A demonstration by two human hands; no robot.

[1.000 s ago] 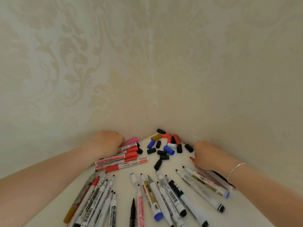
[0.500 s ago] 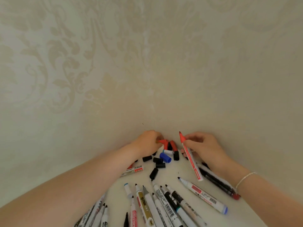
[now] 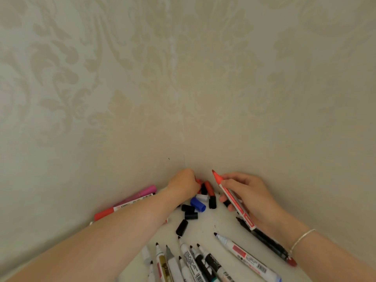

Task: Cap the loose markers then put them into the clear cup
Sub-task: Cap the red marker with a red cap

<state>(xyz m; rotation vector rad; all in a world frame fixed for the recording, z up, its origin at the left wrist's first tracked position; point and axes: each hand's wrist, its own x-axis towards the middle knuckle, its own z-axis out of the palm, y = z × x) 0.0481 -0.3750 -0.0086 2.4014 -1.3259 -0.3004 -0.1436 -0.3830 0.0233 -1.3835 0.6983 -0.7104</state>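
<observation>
The right hand [image 3: 247, 197] grips an uncapped red marker [image 3: 231, 197], its fingers curled round the barrel. The marker's long axis runs from lower right up to upper left, the bare red tip aimed at the wall corner, just right of the cap pile [image 3: 200, 201]. The left hand [image 3: 184, 183] is bunched over the far edge of that pile, fingers curled down among the red caps [image 3: 209, 188]; whether they have closed on one cannot be told, since the knuckles hide the fingertips. The left hand is the nearer to the caps, which lie just left of the marker's tip, so the likely next move is to bring a red cap rightward onto that tip, in line with the barrel.

More uncapped markers [image 3: 247, 257] fan out across the near surface [image 3: 205, 231]. Capped ones, among them a pink marker [image 3: 142, 193], lie by the left wall. No clear cup is in view.

Compared with half a second ago little has shifted: the right hand holds the red marker at much the same slant, and the left hand stays over the red caps. A second ago both hands were spread apart, the left on the capped markers and the right on markers at the right.
</observation>
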